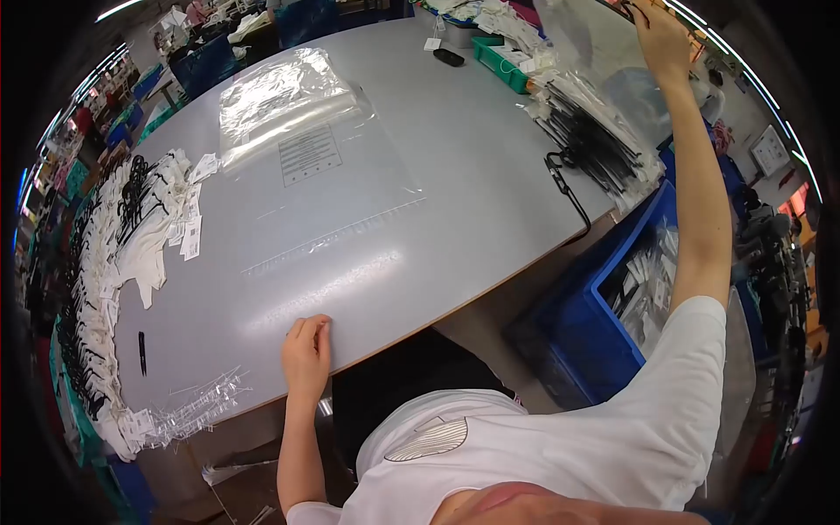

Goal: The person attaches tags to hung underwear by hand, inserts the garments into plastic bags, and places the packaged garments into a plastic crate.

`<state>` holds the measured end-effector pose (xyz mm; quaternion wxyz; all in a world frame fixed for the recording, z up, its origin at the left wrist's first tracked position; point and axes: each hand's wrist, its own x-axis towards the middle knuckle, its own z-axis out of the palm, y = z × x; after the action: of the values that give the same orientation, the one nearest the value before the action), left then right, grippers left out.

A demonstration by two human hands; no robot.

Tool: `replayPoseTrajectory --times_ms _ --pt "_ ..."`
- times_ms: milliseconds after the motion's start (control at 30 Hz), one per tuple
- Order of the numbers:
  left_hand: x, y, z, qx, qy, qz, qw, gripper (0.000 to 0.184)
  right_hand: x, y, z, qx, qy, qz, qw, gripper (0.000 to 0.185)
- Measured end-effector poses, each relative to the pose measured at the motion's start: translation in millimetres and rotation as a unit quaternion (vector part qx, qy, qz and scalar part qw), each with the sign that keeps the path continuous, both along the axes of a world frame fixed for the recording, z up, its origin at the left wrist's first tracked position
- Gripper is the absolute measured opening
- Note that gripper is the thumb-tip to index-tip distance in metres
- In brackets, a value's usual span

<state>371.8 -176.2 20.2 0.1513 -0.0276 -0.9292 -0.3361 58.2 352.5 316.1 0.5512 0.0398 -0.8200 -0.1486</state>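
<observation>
My left hand (306, 354) rests at the near edge of the grey table (464, 201), fingers curled together with nothing visible in them. At the upper right my right hand (662, 39) is raised, its fingers closed around a thin black piece that looks like the hook of a hanger (628, 10). Beside that hand hangs a clear plastic bag (586, 39); what it contains is hard to make out. A stack of clear plastic bags (289, 96) lies at the far middle, the top one spread toward me with a printed text block.
White garments on black hangers (144, 236) line the left side. A pen (142, 353) and clear plastic fasteners (206, 404) lie nearby. Bagged hangers (595, 131), a loose black hanger (569, 194) and a green tray (499, 66) sit right. A blue bin (560, 341) stands below, holding bagged items.
</observation>
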Motion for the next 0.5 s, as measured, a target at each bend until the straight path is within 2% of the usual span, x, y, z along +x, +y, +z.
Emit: replayPoseTrajectory --times_ms 67,100,133,167,300,400,433,500 --pt "0.8 -0.6 -2.7 0.005 0.01 0.001 1.0 0.013 16.3 -11.2 -37.6 0.045 0.024 -0.082 0.995 0.027" --pt "0.2 -2.5 -3.5 0.008 0.017 0.005 1.0 0.013 19.1 -13.3 -56.6 0.04 0.034 0.014 0.999 0.027" --pt "-0.3 -3.9 -4.3 0.011 0.017 0.009 1.0 0.013 19.1 -12.4 -77.1 0.038 0.02 0.06 0.997 0.026" --pt "-0.2 -5.2 -5.2 0.014 0.017 0.013 1.0 0.013 20.7 -10.8 -99.8 0.019 -0.018 0.078 0.997 0.025" --pt "1.7 -12.4 -3.3 -0.015 -0.021 0.028 0.999 0.01 22.6 -21.3 -185.4 -0.078 -0.249 0.013 0.965 0.022" --pt "-3.7 -32.6 5.6 0.019 -0.06 0.007 0.998 0.012 30.2 -60.8 -228.4 -0.081 -0.238 0.026 0.968 0.024" --pt "-8.0 -41.3 8.9 0.037 -0.075 -0.001 0.996 0.013 35.3 -82.3 -237.8 -0.073 -0.209 0.069 0.973 0.027" --pt "-26.0 -65.5 15.6 0.062 -0.083 0.032 0.994 0.015 44.0 -147.9 -263.5 -0.068 -0.227 0.239 0.942 0.035"
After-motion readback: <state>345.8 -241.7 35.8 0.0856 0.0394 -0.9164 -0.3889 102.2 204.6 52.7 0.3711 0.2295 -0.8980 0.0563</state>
